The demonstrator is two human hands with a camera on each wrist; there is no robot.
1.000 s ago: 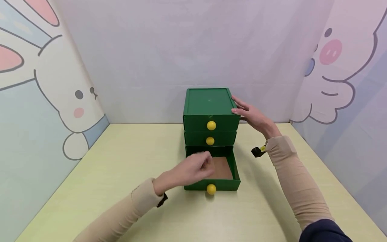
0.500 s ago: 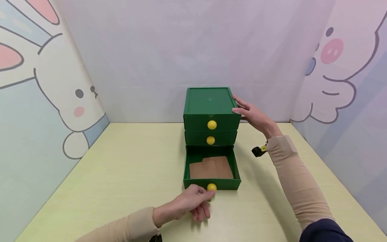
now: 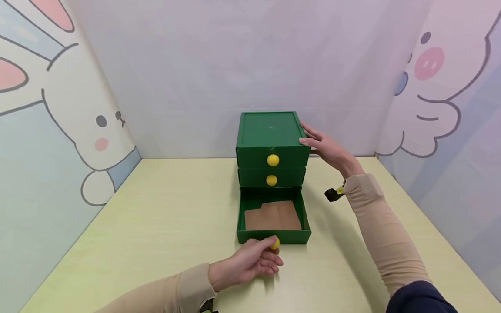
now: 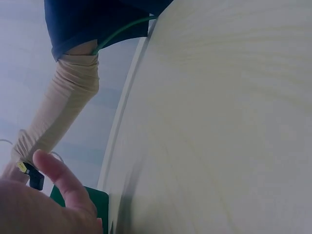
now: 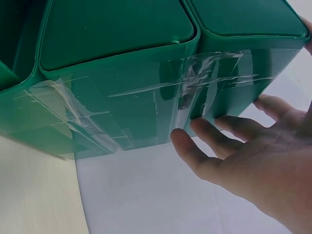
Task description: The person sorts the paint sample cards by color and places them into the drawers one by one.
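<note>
A green drawer cabinet (image 3: 270, 128) stands on the table, its two upper drawers closed. The bottom drawer (image 3: 293, 237) is pulled out and has brown cardboard (image 3: 279, 216) lying in it. My left hand (image 3: 247, 263) pinches that drawer's yellow knob (image 3: 276, 244), thumb on top; the knob is partly covered. At the cabinet's right side, my right hand (image 3: 330, 151) rests with fingers spread, its thumb at the top edge. In the right wrist view, the fingertips of the right hand (image 5: 258, 156) touch the taped side wall (image 5: 131, 105).
Yellow knobs mark the top drawer (image 3: 273, 160) and the middle drawer (image 3: 272, 180). A pale table (image 3: 184, 200) extends around the cabinet. Behind it hangs a plain light backdrop (image 3: 188, 78), with cartoon-printed side panels left and right.
My left hand has come out from over the open bottom drawer, down to its knob, and now pinches it. The cardboard is uncovered. My right hand stays on the cabinet.
</note>
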